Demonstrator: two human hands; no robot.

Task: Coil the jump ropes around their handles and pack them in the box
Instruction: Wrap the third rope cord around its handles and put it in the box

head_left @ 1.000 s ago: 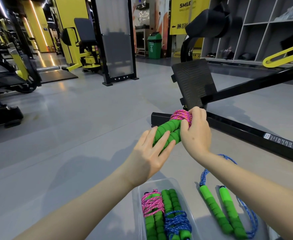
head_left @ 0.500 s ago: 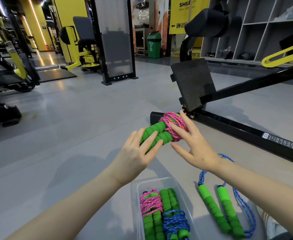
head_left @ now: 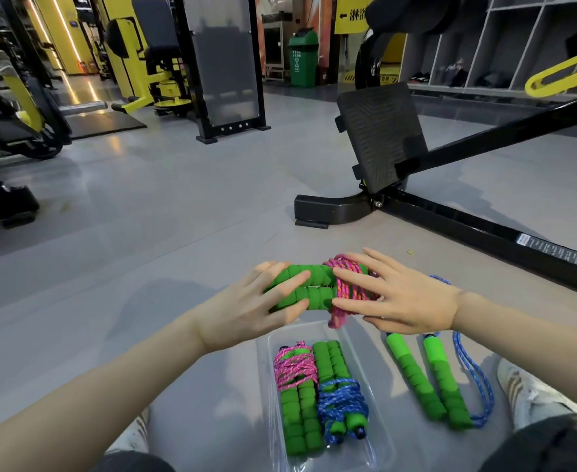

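Gripping ridged foam handles (head_left: 310, 292) in left hand (head_left: 246, 311), right hand (head_left: 399, 298) splayed on braided pink cord (head_left: 346, 294)

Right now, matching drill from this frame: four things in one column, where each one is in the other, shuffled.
1 loose blue rope
2 coiled blue rope
3 left hand
4 right hand

a on the pink cord
b in the box
c round the green handles
d on the floor beside the box

Pairs: 1-d, 2-b, 3-c, 4-a
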